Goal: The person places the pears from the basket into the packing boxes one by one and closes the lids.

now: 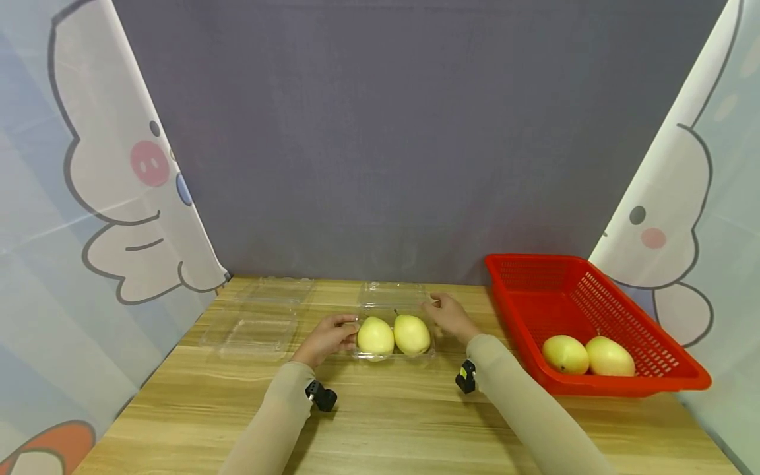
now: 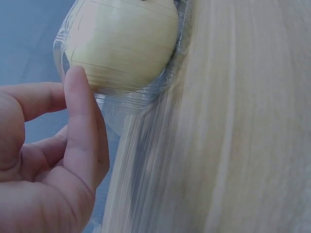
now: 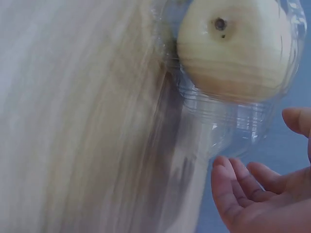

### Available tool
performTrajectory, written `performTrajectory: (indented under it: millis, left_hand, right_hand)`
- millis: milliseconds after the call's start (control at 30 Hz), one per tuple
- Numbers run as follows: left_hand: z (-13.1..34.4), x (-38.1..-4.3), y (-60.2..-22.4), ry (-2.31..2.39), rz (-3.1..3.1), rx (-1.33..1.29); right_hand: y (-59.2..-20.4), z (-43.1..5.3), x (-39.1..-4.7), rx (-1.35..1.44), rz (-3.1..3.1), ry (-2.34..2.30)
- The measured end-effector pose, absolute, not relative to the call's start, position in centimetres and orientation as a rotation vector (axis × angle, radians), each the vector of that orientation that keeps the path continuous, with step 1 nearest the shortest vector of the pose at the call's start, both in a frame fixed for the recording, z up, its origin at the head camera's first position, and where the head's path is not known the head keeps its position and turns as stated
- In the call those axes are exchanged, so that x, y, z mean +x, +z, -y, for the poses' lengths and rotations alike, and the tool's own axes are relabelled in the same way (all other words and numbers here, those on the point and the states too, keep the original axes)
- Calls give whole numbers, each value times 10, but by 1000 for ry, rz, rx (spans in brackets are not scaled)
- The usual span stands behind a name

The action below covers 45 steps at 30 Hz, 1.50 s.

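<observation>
Two yellow pears (image 1: 375,338) sit side by side in a clear plastic clamshell box (image 1: 394,357), whose lid (image 1: 392,293) lies folded back behind it. At the box's left end, my left hand (image 1: 329,336) pinches the rim between thumb and finger. The left wrist view has the thumb tip against the clear wall in front of a pear (image 2: 124,43). My right hand (image 1: 450,315) is beside the box's right rear corner. In the right wrist view its fingers (image 3: 226,189) are loosely bent, thumb apart, near the clear plastic and holding nothing.
To the left lies another clear clamshell box (image 1: 258,336), its lid raised at the back. A red plastic basket (image 1: 516,330) stands at the right with two more yellow pears (image 1: 565,354) at its near end. A grey panel (image 1: 380,145) rises behind the wooden table (image 1: 380,429).
</observation>
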State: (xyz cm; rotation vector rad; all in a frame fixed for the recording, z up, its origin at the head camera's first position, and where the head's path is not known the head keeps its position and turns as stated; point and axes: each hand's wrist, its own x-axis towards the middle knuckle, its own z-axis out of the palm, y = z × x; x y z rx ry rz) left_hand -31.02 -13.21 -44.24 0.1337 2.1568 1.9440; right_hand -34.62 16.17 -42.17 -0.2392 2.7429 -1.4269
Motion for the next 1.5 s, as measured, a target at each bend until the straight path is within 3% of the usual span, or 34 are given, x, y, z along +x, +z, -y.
performTrajectory:
  millis: [533,1500]
  left_hand:
    - [132,-308,-443,1941,-2157,118]
    - [132,-310,-443,1943,-2143,113]
  right_hand:
    - [-444,-163,-356,-44,-2426,-1687]
    - [-439,-160,-357,-97,-2384,-1817]
